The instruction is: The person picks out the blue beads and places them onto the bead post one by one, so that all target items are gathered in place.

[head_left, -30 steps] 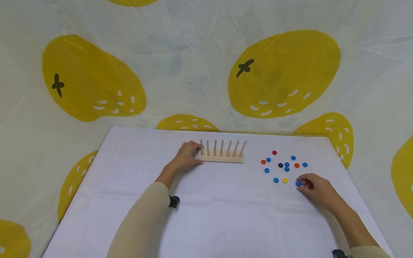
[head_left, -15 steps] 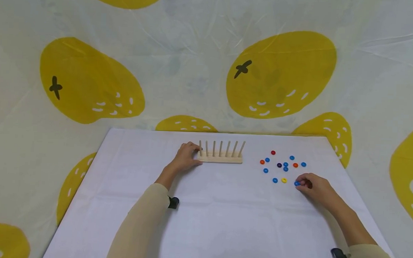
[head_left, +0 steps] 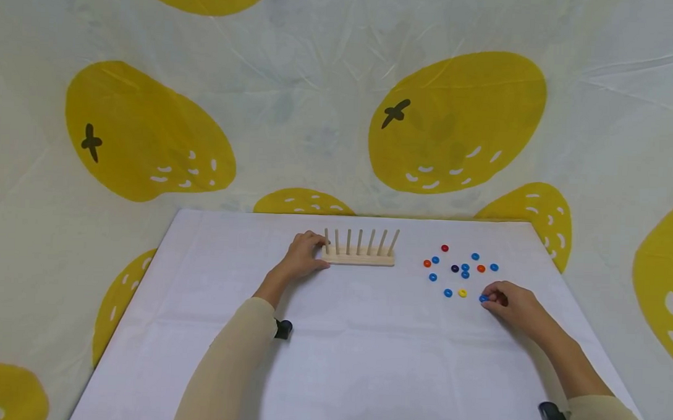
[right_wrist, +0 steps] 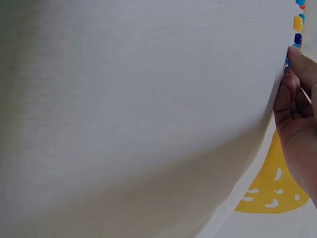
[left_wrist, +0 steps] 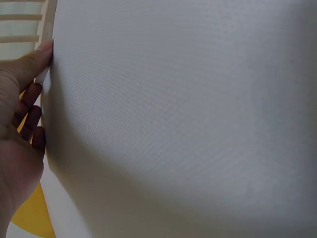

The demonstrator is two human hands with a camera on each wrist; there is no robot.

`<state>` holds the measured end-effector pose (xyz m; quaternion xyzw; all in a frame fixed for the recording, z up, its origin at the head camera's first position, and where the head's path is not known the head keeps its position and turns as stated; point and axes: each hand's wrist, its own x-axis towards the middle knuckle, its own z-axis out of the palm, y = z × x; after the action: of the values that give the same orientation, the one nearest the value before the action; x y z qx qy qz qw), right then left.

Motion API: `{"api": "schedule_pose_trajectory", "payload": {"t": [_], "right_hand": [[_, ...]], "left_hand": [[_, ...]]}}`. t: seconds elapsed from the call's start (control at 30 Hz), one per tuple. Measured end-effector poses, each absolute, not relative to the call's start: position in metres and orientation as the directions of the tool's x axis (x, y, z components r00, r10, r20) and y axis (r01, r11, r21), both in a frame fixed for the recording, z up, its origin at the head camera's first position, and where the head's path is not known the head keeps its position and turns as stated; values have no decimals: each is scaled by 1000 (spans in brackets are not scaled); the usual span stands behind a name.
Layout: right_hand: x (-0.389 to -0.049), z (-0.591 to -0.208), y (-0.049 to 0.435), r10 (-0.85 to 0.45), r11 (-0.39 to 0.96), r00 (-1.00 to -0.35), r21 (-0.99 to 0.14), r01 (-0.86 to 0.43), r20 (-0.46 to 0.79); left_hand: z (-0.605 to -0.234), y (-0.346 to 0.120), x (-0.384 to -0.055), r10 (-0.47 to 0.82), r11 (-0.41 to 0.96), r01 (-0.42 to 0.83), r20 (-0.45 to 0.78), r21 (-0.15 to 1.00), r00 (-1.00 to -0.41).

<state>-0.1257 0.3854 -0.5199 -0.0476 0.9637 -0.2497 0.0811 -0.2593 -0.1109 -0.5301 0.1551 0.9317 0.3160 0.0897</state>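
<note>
Blue ring (head_left: 483, 298): pinched between thumb and fingertips in the right grip (head_left: 514, 304), nearly closed. Loose rings (head_left: 465, 275): scattered beyond and left of that grip. Peg rack (head_left: 359, 259): end held in the left grip (head_left: 301, 256), loosely curved. A drop might be caused by so slight a pinch. Whether the surface (head_left: 365, 347) is touched by the pinched ring cannot be made out; curled right fingers are partly hidden.

Tbl. (head_left: 364, 365): wht. fabric surface, faint creases across. Backdrop (head_left: 306, 128): off-wht. sheet behind tbl., also vis. both sides; wrinkled upper R. Print: lg. yellow fruit shapes (head_left: 461, 134), several w/ wht. dashes; two w/ dk. stem marks (head_left: 396, 113). Some cut off at frame edge.
</note>
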Motion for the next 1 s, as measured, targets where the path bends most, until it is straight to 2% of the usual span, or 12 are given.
{"api": "schedule_pose_trajectory", "payload": {"t": [0.43, 1.0], "right_hand": [[-130, -508, 381, -154, 877, -978, -476, -69, -141], [-160, -461, 339, -250, 850, -968, -472, -234, 29]], "left_hand": [[-532, -112, -259, 336, 754, 216, -81, 620, -939], [-532, -111, -260, 340, 754, 221, -79, 618, -937]]}}
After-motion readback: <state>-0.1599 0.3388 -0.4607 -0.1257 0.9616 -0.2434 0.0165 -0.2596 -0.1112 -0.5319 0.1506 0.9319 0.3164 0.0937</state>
